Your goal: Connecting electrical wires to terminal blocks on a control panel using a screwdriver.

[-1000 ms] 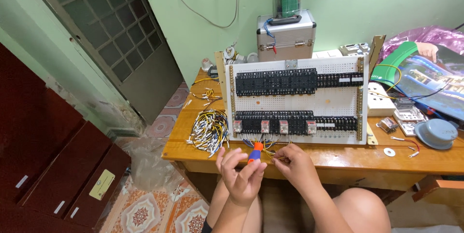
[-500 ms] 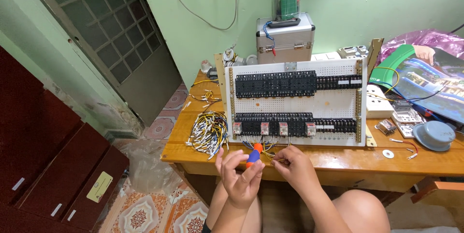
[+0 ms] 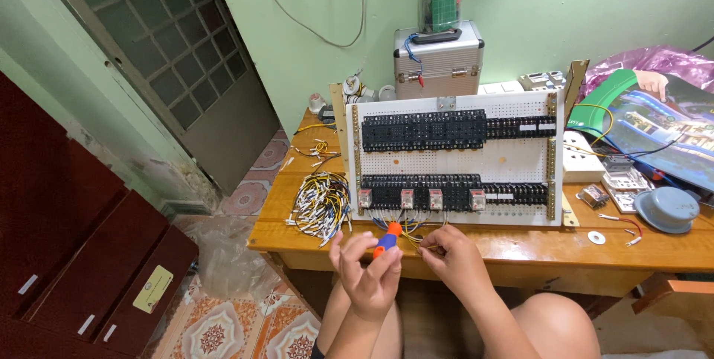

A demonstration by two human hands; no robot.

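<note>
Green wall behind, wooden worktop (image 3: 520, 255) w/ a white panel board (image 3: 454, 158) propped upright against it, facing the person, so the rows of black relay blocks and the wiring at its bottom edge sit within easy reach. Left hand (image 3: 366, 273) is closed around a small screwdriver (image 3: 387, 240) w/ orange-and-blue handle, tip pointing up toward the board's lower edge, just below the near row of blocks. Right hand (image 3: 455, 255) sits just right of it, fingers pinched narrow on a thin yellow wire (image 3: 416, 244) – prob. one end of it, too small to be sure. Both hands hover at the near edge of the worktop, close together, so tool and wire meet at the same spot.

Left of the board: bundle of loose wires (image 3: 321, 206) w/ white ends, laid near at hand. Far side: silver metal case (image 3: 437, 61) w/ a clear jar on top. Right side: grey round cap (image 3: 667, 210), a white washer (image 3: 596, 238), small parts, white socket block (image 3: 581, 167). Dark red cabinet (image 3: 82, 255) at far left on the floor.
</note>
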